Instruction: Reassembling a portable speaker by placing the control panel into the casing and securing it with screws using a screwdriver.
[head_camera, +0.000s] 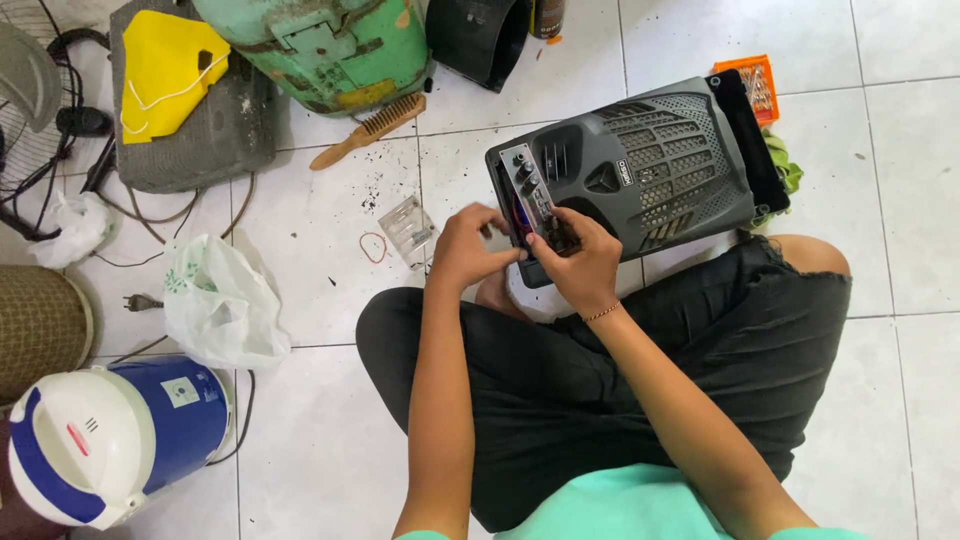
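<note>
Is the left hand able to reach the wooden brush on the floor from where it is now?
Probably yes. The left hand is at the speaker's control panel, and only bare tile and a small clear plastic box lie between it and the wooden brush. It would need a forward stretch.

Dark grey portable speaker (650, 165) lies on its back on the white tiled floor, front grille facing up, long axis running diagonally from lower left to upper right. Grille is moulded plastic with mesh panels and angular cut-outs. Control panel (530, 195), a narrow silver-faced strip with small knobs and sockets, sits at the speaker's left end, lifted partly out of its recess. Left hand (468, 248) grips the panel's near end; right hand (578, 262) rests against the speaker's lower edge beside the panel, fingers curled on it.
</note>
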